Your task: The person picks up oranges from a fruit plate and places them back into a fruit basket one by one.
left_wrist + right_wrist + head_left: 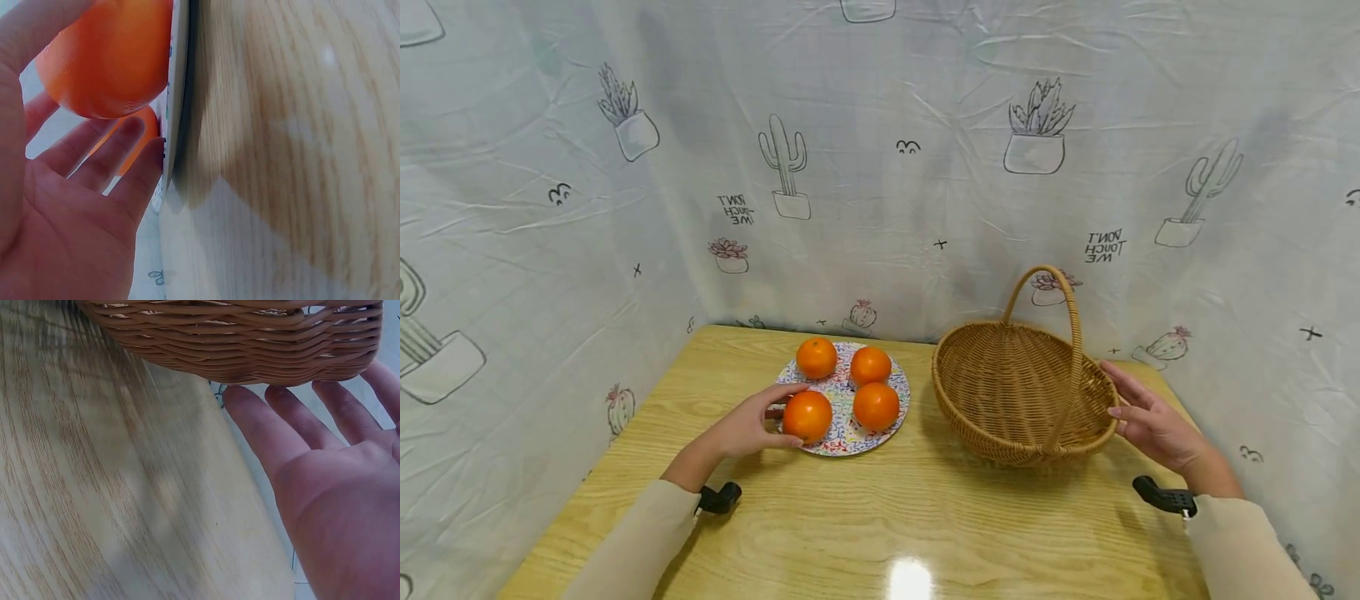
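Several oranges sit on a round plate with a colourful scribble pattern [844,448]. My left hand [751,423] reaches round the front-left orange [807,417], thumb on its near side and forefinger on its far side. In the left wrist view, this orange [112,59] rests against the plate, while the other fingers [106,156] stretch out below it. On the right stands a wicker basket [1011,383] with a tall arched handle. My right hand [1161,429] holds its right side, thumb at the rim and fingers outside. In the right wrist view, the fingertips meet the basket's woven wall [250,350].
Both things stand on a light wooden table [850,517], toward its back edge. A pale curtain printed with potted cacti [880,183] hangs behind and along both sides. Another orange [876,407] lies just right of the one at my left hand.
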Action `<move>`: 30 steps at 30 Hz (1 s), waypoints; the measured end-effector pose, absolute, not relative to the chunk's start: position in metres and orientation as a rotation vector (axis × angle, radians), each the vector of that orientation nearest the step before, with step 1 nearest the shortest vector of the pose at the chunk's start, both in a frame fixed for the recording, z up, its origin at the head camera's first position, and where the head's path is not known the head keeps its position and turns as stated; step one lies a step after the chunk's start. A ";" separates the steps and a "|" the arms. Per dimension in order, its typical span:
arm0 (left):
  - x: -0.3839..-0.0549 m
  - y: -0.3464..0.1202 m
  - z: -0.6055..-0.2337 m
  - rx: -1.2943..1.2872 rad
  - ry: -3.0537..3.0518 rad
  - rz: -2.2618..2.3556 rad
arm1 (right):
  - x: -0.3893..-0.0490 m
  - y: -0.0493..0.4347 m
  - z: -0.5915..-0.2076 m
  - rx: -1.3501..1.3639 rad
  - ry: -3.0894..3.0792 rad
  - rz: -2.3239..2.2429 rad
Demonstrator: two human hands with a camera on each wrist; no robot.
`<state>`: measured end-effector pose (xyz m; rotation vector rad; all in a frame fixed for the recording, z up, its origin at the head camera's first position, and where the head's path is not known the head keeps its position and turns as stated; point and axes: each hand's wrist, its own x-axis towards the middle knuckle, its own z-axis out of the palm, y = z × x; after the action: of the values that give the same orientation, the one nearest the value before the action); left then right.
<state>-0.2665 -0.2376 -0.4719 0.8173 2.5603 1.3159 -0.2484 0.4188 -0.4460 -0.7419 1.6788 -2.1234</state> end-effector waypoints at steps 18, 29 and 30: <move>-0.269 -0.233 -0.475 0.790 2.564 1.359 | -0.248 0.419 -0.449 -0.732 1.546 -2.216; -0.266 -0.231 -0.475 0.790 2.552 1.468 | -0.250 0.421 -0.449 -0.721 1.508 -2.223; -0.266 -0.230 -0.474 0.795 2.550 1.486 | -0.250 0.422 -0.449 -0.718 1.508 -2.224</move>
<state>-0.2662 -0.2299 -0.4745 0.7947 2.5497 1.4859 -0.2496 0.4216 -0.4492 -0.7184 1.5084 -2.2235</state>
